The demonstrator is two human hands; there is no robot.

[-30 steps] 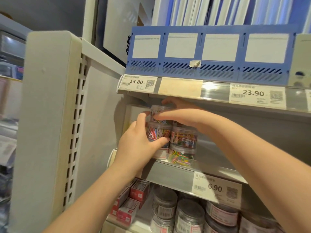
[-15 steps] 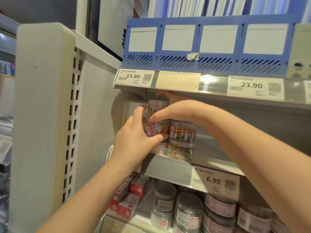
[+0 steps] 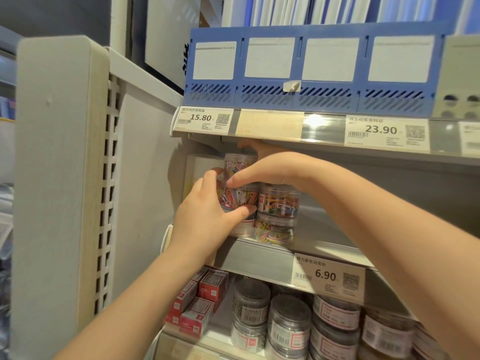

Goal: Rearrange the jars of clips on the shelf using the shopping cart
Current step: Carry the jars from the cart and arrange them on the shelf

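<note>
1. little has shifted since the earlier frames: both hands stay on the same stack.
2. five jars of coloured clips sit at the left end of the middle shelf (image 3: 259, 261): a stack of three (top jar (image 3: 240, 164), middle jar (image 3: 237, 199), bottom jar (image 3: 244, 226)) and, just beside it on the right, a stack of two (image 3: 279, 203).
3. right hand (image 3: 267, 170) curls round the top jar, thumb in front.
4. left hand (image 3: 207, 216) grips the middle jar, thumb across its front.
5. above, one blue file rack (image 3: 311, 100) with four label panels.
6. three price tags: a 15.80 tag (image 3: 204, 120), a 23.90 tag (image 3: 387, 132), a 6.90 tag (image 3: 328, 278).
</note>
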